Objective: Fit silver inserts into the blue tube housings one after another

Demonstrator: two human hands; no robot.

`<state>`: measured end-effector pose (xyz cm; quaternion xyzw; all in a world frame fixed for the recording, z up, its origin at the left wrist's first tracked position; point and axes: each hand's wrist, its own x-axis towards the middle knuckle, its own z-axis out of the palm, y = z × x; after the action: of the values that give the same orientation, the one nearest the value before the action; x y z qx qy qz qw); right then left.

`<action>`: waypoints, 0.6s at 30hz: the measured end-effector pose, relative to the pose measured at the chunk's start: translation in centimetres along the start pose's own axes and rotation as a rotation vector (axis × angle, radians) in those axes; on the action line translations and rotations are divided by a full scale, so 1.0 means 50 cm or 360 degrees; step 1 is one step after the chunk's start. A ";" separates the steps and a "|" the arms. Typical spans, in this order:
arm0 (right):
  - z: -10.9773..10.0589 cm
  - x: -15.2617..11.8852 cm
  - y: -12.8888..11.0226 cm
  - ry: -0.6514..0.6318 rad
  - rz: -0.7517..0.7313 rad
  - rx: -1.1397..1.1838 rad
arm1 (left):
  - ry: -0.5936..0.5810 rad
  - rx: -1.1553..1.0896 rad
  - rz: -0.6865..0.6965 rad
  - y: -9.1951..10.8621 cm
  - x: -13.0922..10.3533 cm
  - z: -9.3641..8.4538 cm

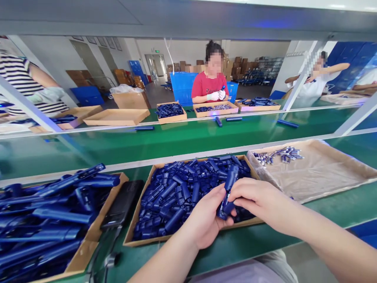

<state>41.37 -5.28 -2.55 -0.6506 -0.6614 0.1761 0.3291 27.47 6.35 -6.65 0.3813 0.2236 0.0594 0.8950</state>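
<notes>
My left hand (206,218) and my right hand (257,200) meet over the near edge of a cardboard tray (141,212) heaped with several short blue plastic tubes. Together they hold one blue tube part (227,191), standing nearly upright between the fingers. The left hand cups its lower end, and the right hand's fingertips pinch it from the right side.
A cardboard box of long blue housings (50,220) sits at left, a black phone (122,204) beside it. A plastic-lined tray (321,173) with small metal parts lies at right. Beyond runs a green conveyor belt (176,139). Across it a person in red (209,88) handles parts; other people stand at both sides.
</notes>
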 end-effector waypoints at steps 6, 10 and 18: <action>0.010 0.021 -0.031 -0.0165 -0.0059 -0.0056 | -0.0071 -0.0013 -0.0009 -0.011 0.000 -0.001; 0.029 0.013 -0.029 -0.0074 -0.0023 -0.0121 | -0.0075 -0.0085 0.0014 -0.014 0.002 0.000; 0.036 -0.030 0.031 0.1034 0.0090 -0.0208 | -0.0130 0.0028 0.0143 -0.004 -0.002 -0.008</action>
<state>41.21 -6.27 -5.18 -0.7106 -0.5134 -0.0741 0.4753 27.18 6.46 -6.99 0.4008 0.1701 0.0819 0.8965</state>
